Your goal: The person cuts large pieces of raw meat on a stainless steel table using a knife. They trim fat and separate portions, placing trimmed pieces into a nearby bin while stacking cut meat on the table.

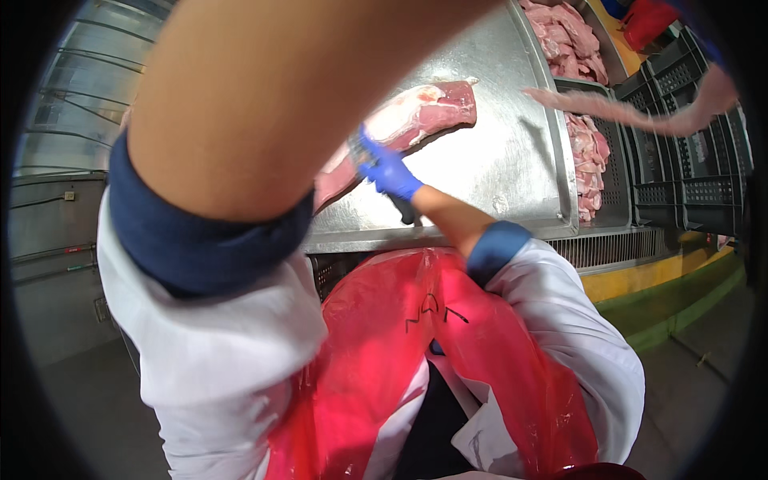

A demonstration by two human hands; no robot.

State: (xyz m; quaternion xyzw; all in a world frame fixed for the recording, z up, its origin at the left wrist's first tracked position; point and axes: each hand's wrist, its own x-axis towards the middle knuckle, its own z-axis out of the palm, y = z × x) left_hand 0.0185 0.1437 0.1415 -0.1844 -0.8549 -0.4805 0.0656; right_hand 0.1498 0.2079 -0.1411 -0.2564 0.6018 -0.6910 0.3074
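My right hand (392,173), in a blue glove, closes on a knife with a black handle (405,210); its blade, partly hidden, points up and left. Beside it, a long piece of pale pink meat (436,110) lies on a metal work tray (496,168). My bare left forearm (264,96) crosses close in front of the view and hides the left part of the meat. At the upper right rim, a blue glove edge, apparently my left hand (714,52), grips a long strip of meat (632,112) that hangs in the air, blurred by motion.
Right of the tray stand bins of cut meat (588,164), with more meat (564,40) farther back. Dark slatted plastic crates (680,160) stand beyond. The tray has a raised metal edge (384,238). A red apron (376,320) covers my front.
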